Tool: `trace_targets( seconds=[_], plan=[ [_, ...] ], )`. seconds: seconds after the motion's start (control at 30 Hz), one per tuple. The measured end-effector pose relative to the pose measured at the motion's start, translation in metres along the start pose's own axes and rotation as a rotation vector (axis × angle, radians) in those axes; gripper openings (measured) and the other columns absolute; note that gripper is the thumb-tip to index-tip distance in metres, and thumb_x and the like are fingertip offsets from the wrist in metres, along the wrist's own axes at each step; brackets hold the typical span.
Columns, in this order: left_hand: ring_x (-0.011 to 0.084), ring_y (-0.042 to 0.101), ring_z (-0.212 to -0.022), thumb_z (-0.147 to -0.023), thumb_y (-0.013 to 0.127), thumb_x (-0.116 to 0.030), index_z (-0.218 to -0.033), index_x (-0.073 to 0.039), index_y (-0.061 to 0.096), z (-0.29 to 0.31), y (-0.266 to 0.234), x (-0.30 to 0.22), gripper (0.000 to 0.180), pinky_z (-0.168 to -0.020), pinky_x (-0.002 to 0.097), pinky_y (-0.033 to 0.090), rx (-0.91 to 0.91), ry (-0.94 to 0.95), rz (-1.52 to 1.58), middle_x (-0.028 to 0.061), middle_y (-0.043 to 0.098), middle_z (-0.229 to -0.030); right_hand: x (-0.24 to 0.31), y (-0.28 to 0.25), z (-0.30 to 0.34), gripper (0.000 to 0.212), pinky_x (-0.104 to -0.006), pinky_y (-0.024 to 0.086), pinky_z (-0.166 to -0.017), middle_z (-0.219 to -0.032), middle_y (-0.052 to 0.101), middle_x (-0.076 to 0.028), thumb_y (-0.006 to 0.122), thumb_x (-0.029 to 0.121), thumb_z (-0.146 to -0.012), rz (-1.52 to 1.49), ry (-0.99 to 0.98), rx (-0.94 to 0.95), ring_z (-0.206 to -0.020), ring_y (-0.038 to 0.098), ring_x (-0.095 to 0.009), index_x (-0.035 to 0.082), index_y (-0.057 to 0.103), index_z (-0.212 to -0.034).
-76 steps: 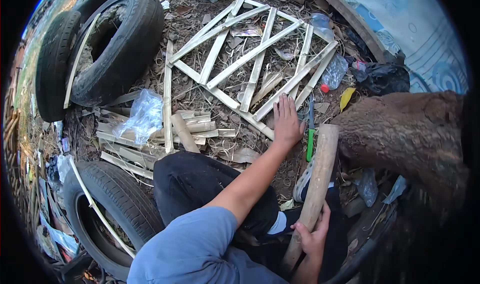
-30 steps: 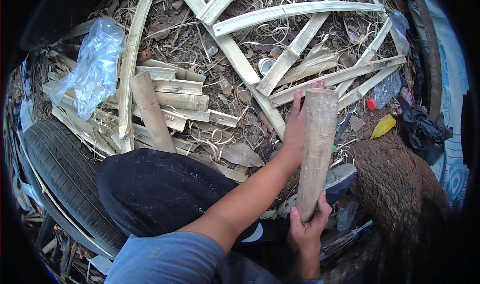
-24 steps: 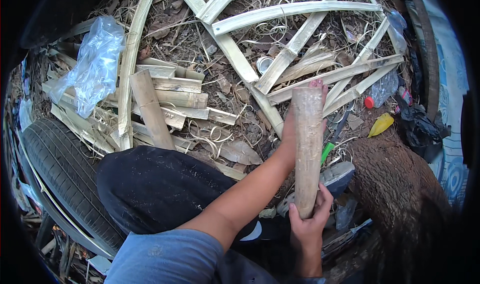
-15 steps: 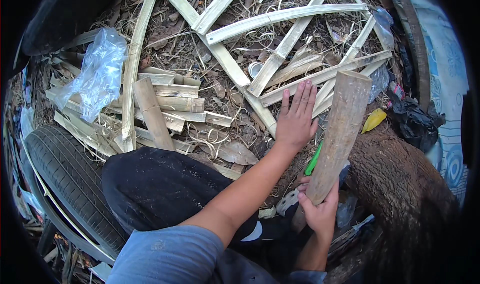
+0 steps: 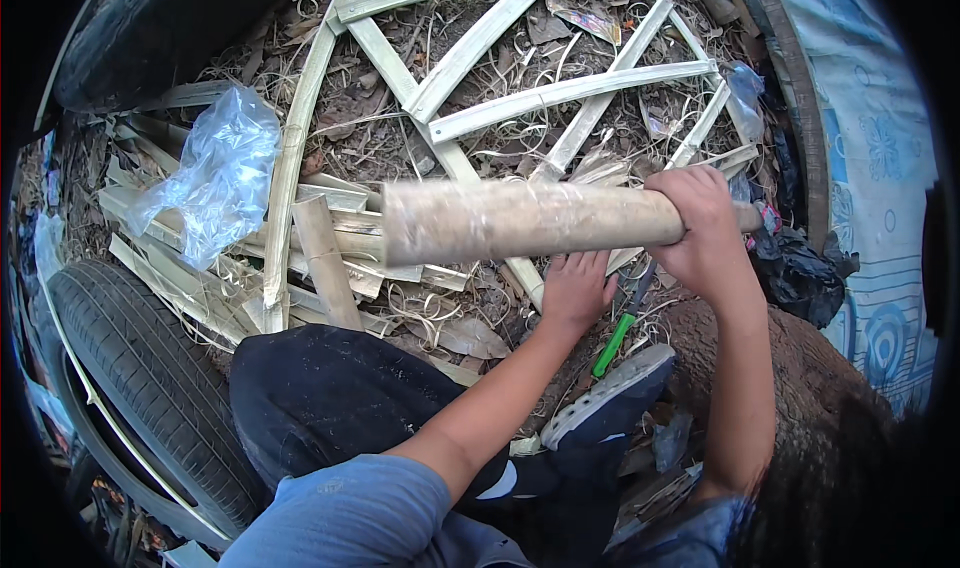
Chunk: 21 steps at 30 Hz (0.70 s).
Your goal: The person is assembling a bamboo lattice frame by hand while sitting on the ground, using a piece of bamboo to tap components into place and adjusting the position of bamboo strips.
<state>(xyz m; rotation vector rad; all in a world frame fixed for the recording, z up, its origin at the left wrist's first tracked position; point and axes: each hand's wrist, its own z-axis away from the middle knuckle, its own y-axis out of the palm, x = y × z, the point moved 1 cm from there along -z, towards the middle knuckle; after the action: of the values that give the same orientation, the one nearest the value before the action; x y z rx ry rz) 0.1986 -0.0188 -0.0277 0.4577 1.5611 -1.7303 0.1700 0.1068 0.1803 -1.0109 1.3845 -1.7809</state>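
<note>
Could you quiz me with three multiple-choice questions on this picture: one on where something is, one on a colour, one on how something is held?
1. Where does the clear plastic bag lie?
A. on the split bamboo strips, upper left
B. on the shoe
C. in the right hand

2. What colour is the tool handle by the left hand?
A. red
B. green
C. white

3. How is the thick bamboo pole held?
A. lying on the ground
B. upright in both hands
C. level, gripped by the right hand

Answers: 1 A, it rests on the strips above the tyre. 2 B, bright green. 3 C, only the right fist closes on it.
</note>
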Motion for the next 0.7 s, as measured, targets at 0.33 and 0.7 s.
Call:
trace_targets(
  seconds=[0.33, 0.7],
  plan=[
    [0.0241, 0.031, -0.149, -0.09, 0.055, -0.032, -0.151, -0.01, 0.039, -0.001, -0.005, 0.002, 0.067, -0.121, 0.0525, 0.017, -0.382, 0.076, -0.01, 0.0113, 0.036, -0.159, -0.058, 0.043, 0.025, 0.034, -0.0445, 0.042, -0.089, -0.09, 0.062, -0.013, 0.068, -0.002, -0.064, -0.059, 0.037, 0.175, -0.094, 0.057, -0.037, 0.004, 0.061, -0.096],
    [0.0206, 0.023, -0.152, -0.095, 0.042, -0.038, -0.153, -0.01, 0.036, -0.005, -0.006, 0.0, 0.065, -0.125, 0.0491, 0.005, -0.257, 0.063, -0.018, 0.0069, 0.034, -0.16, -0.072, 0.05, 0.039, 0.034, -0.0449, 0.041, -0.095, -0.091, 0.058, -0.014, 0.063, -0.007, -0.063, 0.128, 0.079, 0.243, -0.096, 0.054, -0.037, 0.002, 0.059, -0.096]
  ],
)
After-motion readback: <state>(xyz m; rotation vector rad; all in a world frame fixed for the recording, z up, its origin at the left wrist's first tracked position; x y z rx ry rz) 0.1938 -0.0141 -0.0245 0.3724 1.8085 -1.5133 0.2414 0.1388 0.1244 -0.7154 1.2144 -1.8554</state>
